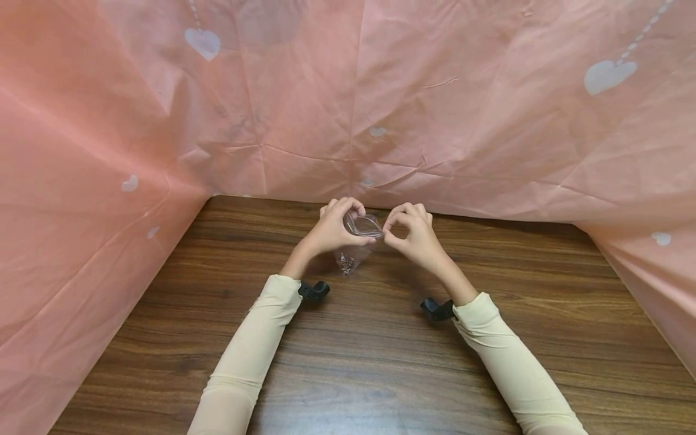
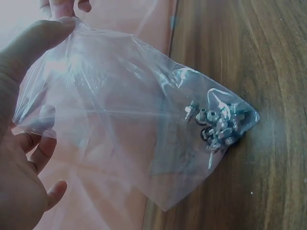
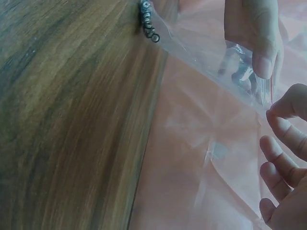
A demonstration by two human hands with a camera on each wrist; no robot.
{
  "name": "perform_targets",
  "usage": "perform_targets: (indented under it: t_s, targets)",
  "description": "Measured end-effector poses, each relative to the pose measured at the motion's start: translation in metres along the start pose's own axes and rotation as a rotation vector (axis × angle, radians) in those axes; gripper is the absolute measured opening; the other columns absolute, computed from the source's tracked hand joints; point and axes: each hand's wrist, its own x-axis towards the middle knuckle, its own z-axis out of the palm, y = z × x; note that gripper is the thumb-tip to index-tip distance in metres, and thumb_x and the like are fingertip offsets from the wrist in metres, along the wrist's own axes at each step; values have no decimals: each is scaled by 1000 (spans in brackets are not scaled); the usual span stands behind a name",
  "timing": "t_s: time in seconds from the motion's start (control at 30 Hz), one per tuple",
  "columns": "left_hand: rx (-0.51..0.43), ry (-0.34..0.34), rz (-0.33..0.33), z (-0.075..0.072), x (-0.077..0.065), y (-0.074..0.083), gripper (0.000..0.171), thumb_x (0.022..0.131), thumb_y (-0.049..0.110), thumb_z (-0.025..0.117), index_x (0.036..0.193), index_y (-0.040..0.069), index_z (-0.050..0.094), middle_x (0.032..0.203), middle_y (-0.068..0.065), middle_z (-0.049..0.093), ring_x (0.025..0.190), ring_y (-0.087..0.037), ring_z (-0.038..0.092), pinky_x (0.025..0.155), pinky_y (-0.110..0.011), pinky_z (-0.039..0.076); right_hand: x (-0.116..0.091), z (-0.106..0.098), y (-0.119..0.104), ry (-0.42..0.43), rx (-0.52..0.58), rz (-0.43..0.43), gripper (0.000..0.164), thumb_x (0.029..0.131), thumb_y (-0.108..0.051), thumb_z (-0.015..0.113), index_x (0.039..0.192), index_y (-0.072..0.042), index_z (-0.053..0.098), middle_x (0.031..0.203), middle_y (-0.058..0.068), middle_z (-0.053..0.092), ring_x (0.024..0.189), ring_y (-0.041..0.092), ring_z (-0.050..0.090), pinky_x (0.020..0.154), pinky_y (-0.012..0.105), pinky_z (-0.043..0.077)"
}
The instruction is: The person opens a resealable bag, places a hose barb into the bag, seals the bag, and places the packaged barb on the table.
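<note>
A clear zip-lock bag [image 1: 359, 250] hangs between the two hands, its mouth spread apart in the head view. Small silvery metal pieces, like nuts or screw fittings [image 2: 218, 122], lie bunched in its bottom corner; their exact kind is hard to tell. My left hand [image 1: 333, 229] grips the bag by its mouth, thumb on the near side and fingers curled at the far side. With thumb and forefinger, my right hand [image 1: 415, 235] pinches the mouth's right corner, the other fingers loosely bent. In the right wrist view, the metal pieces [image 3: 147, 21] are partly cut off by the top edge.
A dark wood-grain table [image 1: 348, 356] lies under both arms. Pink sheeting with pale hearts [image 1: 435, 109] rises along the table's far edge and both sides. Each wrist wears a black camera mount [image 1: 314, 291], just above the table.
</note>
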Motion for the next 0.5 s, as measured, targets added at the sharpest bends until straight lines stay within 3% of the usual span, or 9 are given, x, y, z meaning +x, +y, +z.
perform_targets:
  t_s: [0.33,0.5]
  targets:
    - [-67,66,68,-8,1,6,47,69,30,92,109,19,71,99,1,65,100,-17,52,96,-42,31,2,-4,-6,46,47,-55,7,84,-1,71,87,-7,70,109,12,64,102,28,43,91,42,24]
    - [-104,66,109,-11,1,9,37,72,26,91,104,18,75,95,1,66,98,-16,53,97,-39,33,2,-8,-9,65,73,-85,7,85,0,71,89,-6,70,109,14,65,103,29,45,90,41,24]
